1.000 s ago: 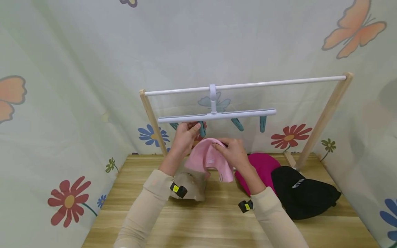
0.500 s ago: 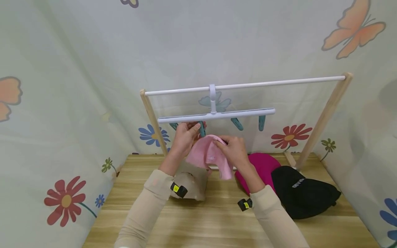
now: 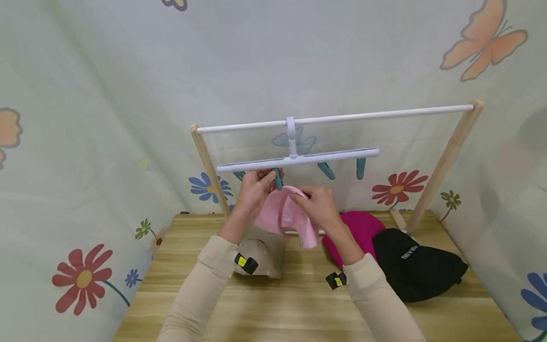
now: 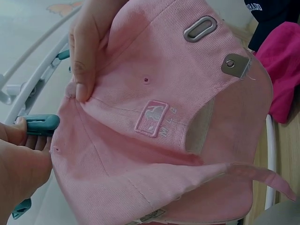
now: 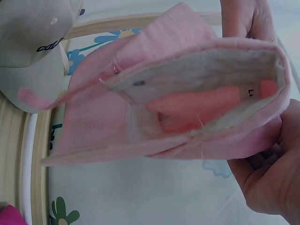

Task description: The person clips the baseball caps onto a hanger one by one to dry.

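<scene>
A pink cap hangs below the white hanger, pinched near the top of its crown by my right hand. The left wrist view shows its embroidered patch, metal buckle and loose strap. With thumb and fingers my left hand pinches a teal clothespin on the hanger, and the clothespin's lower tip is right at the top of the cap. From the right wrist, the cap's opening shows its pale inner band and label. Part of the left fingers is hidden behind the clothespin.
The hanger hooks over a white rail on a wooden-legged stand. Other teal clothespins hang from it. On the wooden table lie a beige cap, a magenta cap and a black cap. Flower-printed curtain surrounds the table.
My right hand has raised the pink cap slightly, bringing its top up to the clothespin's tip. My left hand keeps its pinch, hardly moving.
</scene>
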### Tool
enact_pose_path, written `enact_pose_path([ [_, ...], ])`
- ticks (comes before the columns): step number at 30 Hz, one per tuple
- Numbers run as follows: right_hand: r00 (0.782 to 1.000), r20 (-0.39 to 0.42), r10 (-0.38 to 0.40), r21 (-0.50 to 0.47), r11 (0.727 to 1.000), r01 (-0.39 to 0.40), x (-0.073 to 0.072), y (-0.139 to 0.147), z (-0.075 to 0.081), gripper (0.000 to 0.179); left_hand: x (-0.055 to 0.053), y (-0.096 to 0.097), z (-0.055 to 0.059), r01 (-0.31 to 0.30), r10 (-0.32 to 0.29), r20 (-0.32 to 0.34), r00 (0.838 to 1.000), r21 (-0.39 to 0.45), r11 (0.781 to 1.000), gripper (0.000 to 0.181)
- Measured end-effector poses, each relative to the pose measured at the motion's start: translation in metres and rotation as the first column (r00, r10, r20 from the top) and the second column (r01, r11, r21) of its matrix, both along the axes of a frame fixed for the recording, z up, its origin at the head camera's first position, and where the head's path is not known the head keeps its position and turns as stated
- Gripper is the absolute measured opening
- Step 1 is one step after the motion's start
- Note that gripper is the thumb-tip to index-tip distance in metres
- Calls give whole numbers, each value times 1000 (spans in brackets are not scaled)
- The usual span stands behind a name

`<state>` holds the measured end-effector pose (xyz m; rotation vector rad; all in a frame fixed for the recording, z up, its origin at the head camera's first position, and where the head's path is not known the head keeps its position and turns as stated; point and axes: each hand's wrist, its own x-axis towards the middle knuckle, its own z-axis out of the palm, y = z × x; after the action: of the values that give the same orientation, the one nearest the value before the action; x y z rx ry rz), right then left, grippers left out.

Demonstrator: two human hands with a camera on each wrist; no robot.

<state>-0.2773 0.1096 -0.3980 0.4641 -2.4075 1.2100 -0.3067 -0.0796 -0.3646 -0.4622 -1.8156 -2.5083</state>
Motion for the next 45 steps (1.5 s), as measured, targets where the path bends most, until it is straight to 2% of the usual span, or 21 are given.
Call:
enact_pose_path([
  [9, 1000, 16, -2, 15, 1000, 2, -2, -2, 5, 25, -1, -4, -1, 22, -22, -2, 1000, 6, 1000, 26],
  [19, 992, 125, 11, 3, 1000, -11, -2, -6, 9, 27, -2, -7, 0, 17, -17, 6, 1000, -5, 1000, 27],
  [37, 992, 115, 59, -5, 998, -59, -2, -10, 13, 25, -3, -9, 1, 26, -29, -40, 999, -74, 997, 27],
  [45, 991, 102, 87, -19, 996, -86, -3, -13, 18, 26, -3, -12, 1, 1, -6, -37, 999, -132, 991, 26],
])
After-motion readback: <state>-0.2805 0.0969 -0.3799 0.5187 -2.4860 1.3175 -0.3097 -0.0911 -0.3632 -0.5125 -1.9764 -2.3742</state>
